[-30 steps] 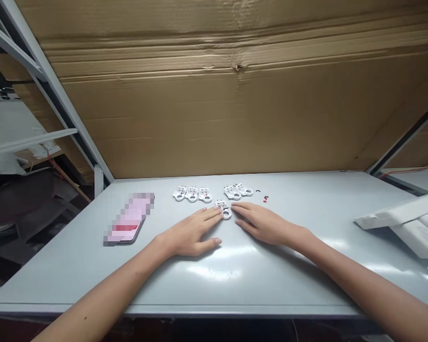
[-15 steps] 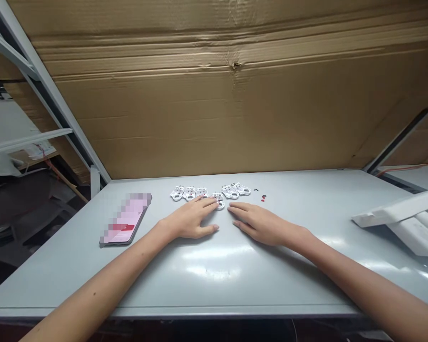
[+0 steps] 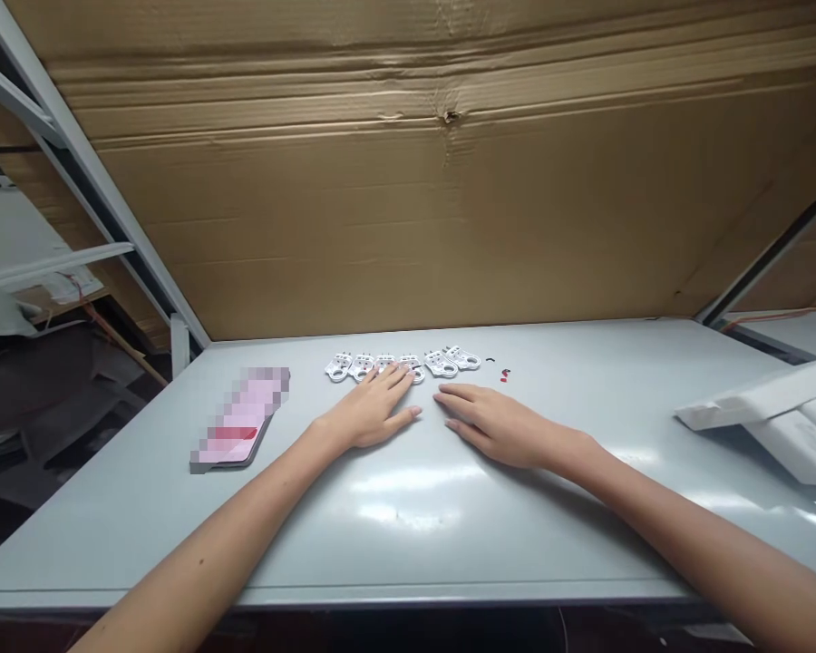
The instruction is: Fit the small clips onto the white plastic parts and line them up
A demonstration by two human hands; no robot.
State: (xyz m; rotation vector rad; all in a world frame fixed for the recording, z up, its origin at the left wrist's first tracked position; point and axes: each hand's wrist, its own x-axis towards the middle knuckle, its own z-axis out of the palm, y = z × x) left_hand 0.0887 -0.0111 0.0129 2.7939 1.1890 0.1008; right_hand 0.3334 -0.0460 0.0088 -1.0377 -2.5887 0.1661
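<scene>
Left hand [image 3: 375,404] forward — flat (on white-piece [image 3: 418,375])

**Your left hand [image 3: 374,408] and right hand [image 3: 495,424] face palm down**

Your bare left forearm [image 3: 245,517] and right forearm [image 3: 673,517] angle inward. Your left fingers stretch forward, thumb spread inward; your right fingers point leftward, nearly straight. The hands sit near each other, apart.

A smooth, glossy worktop [image 3: 408,553], seemingly painted metal, lies beneath the fingers [image 3: 395,384]; at the left ones, white pieces [image 3: 436,361] look like plastic; farther beyond, brown cardboard [image 3: 381,236], creased and ridged.
</scene>
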